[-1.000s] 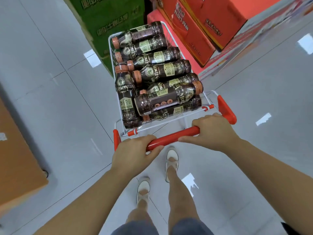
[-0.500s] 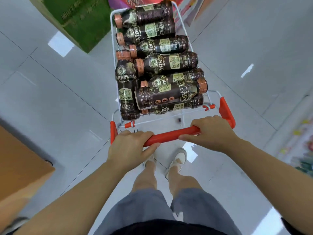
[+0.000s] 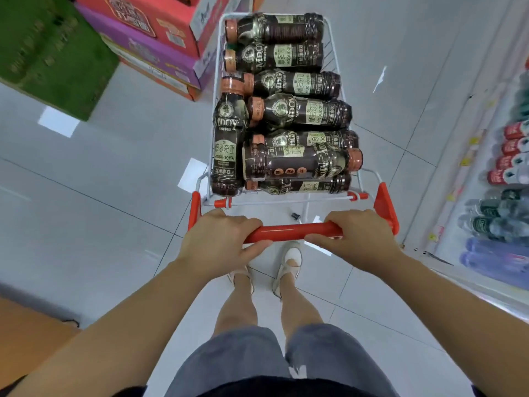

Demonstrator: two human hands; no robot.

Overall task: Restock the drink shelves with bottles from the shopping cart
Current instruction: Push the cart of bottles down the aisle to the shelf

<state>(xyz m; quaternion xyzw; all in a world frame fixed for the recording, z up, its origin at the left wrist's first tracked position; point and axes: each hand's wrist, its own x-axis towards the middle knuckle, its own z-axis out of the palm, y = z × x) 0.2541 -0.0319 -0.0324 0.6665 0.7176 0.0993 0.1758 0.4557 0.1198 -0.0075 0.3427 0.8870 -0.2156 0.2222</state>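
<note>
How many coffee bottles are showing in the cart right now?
8. Seven lie crosswise, far end to handle: first, second, third, fourth, fifth, sixth on top, seventh. One lengthwise bottle on the left. Others may hide underneath.

I have the cart (image 3: pixel 274 199) straight ahead of me, bottles (image 3: pixel 297 113) piled crosswise in its basket and one bottle (image 3: pixel 227 138) lying lengthwise along the left wall. Nearest me is the handle bar (image 3: pixel 294 232), with the left hand (image 3: pixel 220 242) and right hand (image 3: pixel 357 239) at its two ends. Stacked cartons (image 3: pixel 148 38) sit ahead on the left, and the drink shelf (image 3: pixel 458 179) runs along the right.
</note>
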